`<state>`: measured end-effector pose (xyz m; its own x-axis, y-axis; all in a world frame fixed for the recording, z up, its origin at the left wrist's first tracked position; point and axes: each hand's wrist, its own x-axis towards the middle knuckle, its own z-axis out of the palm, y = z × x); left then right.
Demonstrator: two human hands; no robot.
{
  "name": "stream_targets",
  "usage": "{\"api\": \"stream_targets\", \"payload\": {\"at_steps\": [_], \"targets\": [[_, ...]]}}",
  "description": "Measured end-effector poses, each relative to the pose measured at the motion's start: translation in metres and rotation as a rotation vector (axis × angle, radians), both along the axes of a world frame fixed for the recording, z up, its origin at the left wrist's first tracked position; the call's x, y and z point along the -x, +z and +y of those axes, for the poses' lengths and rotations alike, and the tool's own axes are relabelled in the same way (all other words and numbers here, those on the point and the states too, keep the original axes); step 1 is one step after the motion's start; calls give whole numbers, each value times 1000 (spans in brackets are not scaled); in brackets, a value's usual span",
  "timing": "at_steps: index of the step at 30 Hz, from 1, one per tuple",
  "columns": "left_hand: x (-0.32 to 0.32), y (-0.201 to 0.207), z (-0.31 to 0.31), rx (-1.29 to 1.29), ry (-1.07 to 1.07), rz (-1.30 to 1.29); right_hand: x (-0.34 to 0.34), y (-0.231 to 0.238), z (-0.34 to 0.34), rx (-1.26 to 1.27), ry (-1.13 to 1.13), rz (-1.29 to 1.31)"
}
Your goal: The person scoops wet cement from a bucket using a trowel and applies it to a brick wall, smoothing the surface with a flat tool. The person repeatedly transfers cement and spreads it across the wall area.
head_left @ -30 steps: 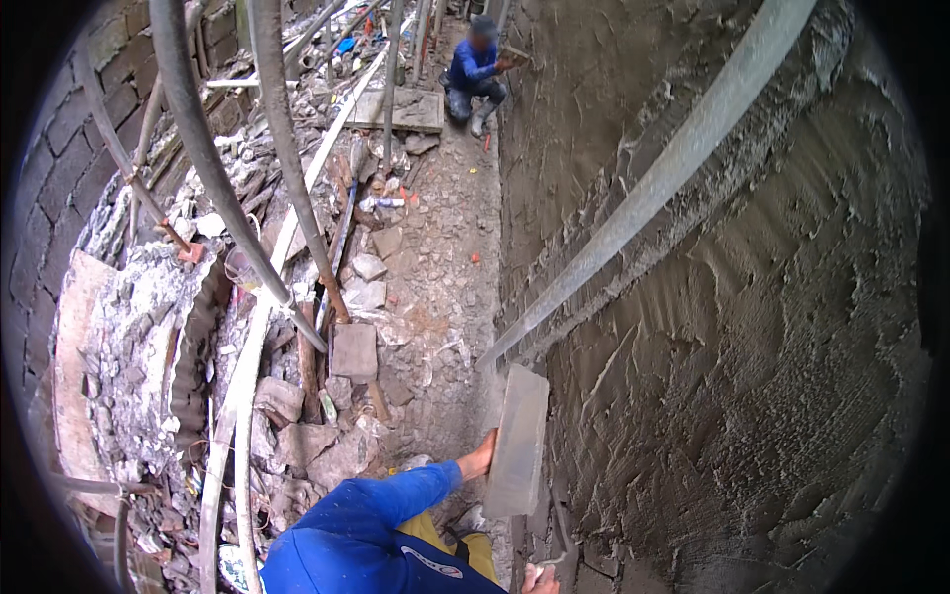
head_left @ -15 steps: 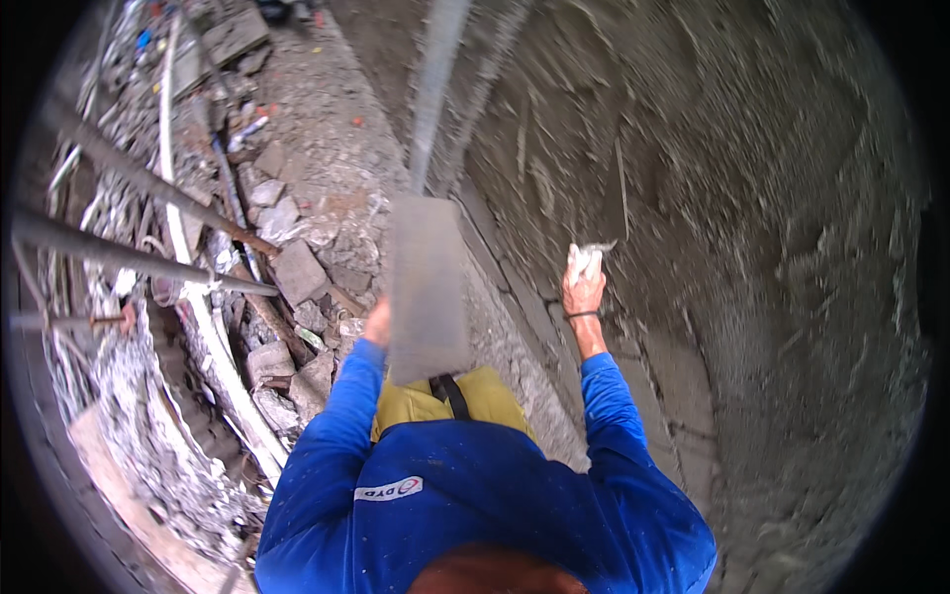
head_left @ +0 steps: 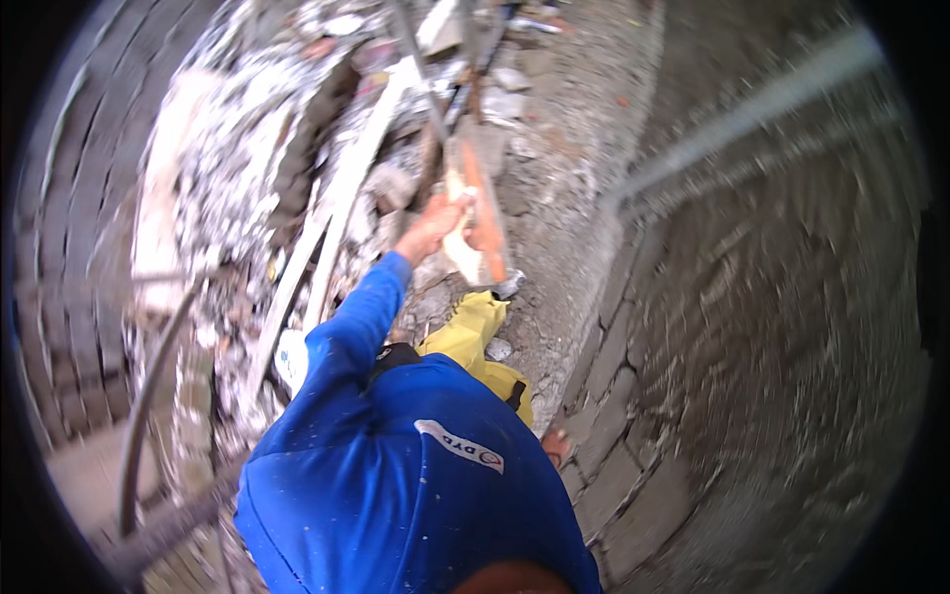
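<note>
Wooden hawk (head_left: 487,203), one: tilted, gripped by the left hand (head_left: 433,226), ahead of the right hand (head_left: 557,447), which sits well apart, its grip I cannot tell. Mortar coat (head_left: 772,346): spread right of both hands; wall blocks (head_left: 638,500) beside the right still uncoated.

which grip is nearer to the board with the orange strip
Left. The left grip holds the board; the right grip, only partly visible, is away from it, at the torso's right edge near the grey blocks.
</note>
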<state>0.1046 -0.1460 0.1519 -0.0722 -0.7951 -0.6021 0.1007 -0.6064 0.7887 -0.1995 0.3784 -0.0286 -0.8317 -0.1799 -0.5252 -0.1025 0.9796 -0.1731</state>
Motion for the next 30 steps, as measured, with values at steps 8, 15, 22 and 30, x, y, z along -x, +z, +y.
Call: {"api": "stream_targets", "payload": {"at_steps": [8, 15, 22, 30], "targets": [[-71, -28, 76, 232, 178, -322, 91, 8, -40, 18, -241, -466], [-121, -131, 117, 84, -246, -1140, 93, 55, -255, 30, -41, -510], [-125, -205, 212, -269, -273, -1084, 62, -9, -373, 178, 842, -444], [-123, -371, 376, -154, -214, -1542, 1, -4, -392, 139, 967, -865]]}}
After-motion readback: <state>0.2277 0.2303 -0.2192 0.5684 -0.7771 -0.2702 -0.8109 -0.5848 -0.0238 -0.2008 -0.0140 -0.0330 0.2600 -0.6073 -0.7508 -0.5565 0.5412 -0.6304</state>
